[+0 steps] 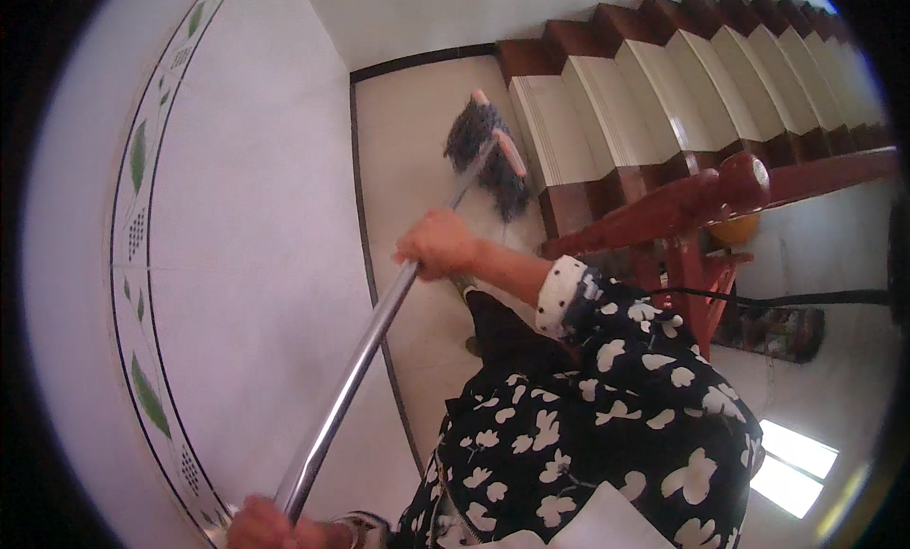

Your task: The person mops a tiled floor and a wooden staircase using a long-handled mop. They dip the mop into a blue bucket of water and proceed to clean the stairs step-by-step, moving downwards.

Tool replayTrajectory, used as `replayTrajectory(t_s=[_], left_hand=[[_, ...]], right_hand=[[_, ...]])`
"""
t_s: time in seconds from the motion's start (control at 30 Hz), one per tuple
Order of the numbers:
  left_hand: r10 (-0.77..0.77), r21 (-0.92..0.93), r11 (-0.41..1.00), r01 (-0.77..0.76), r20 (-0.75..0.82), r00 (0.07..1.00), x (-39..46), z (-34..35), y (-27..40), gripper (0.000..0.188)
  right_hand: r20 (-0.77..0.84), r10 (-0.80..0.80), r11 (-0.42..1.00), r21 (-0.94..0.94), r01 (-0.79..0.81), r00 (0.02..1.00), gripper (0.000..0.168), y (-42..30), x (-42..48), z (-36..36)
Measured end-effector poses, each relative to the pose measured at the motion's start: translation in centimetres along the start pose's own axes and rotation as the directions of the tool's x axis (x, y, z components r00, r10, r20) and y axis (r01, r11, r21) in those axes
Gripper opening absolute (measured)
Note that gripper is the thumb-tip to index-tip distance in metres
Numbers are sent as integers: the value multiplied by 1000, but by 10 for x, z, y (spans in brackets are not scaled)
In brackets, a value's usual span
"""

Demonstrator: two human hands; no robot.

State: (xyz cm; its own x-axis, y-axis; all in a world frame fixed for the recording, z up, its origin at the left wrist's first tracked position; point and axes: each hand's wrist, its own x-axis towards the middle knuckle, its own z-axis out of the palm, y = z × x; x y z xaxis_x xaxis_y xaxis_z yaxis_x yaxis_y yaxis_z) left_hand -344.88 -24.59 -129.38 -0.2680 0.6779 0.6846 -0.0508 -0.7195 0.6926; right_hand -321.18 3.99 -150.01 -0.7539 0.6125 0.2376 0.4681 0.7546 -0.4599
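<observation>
A mop with a metal pole (348,392) slants from the lower left up to the floor ahead of me. My left hand (264,524) grips the pole's upper end, near the bottom edge of the view. Farther down the shaft, my right hand (442,244) is wrapped around it. The dark grey shaggy mop head (469,133), with pinkish plastic parts (510,156), rests on the pale tiled floor (398,151) close to the foot of the stairs.
A staircase (640,101) with cream treads and dark red edges rises at the right. Its red wooden handrail and post (711,193) stand beside my right arm. A white tiled wall (242,250) with a leaf border runs along the left. A dark mat (775,332) lies at right.
</observation>
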Motion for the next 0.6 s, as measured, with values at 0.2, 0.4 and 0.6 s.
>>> replayTrajectory(t_s=[0.2, 0.4, 0.6], left_hand=[[-199, 27, 979, 201, -52, 979, -60, 63, -175, 23], [-350, 102, 928, 358, -82, 933, -18, 15, -193, 27], [-472, -83, 876, 474, 42, 880, 48, -16, -152, 30]], right_hand=[[147, 382, 910, -234, -343, 912, 11, 142, -28, 86], [-174, 612, 791, 118, -600, 772, 15, 106, -35, 140], [-325, 579, 808, 348, -475, 747, 16, 43, -54, 145]])
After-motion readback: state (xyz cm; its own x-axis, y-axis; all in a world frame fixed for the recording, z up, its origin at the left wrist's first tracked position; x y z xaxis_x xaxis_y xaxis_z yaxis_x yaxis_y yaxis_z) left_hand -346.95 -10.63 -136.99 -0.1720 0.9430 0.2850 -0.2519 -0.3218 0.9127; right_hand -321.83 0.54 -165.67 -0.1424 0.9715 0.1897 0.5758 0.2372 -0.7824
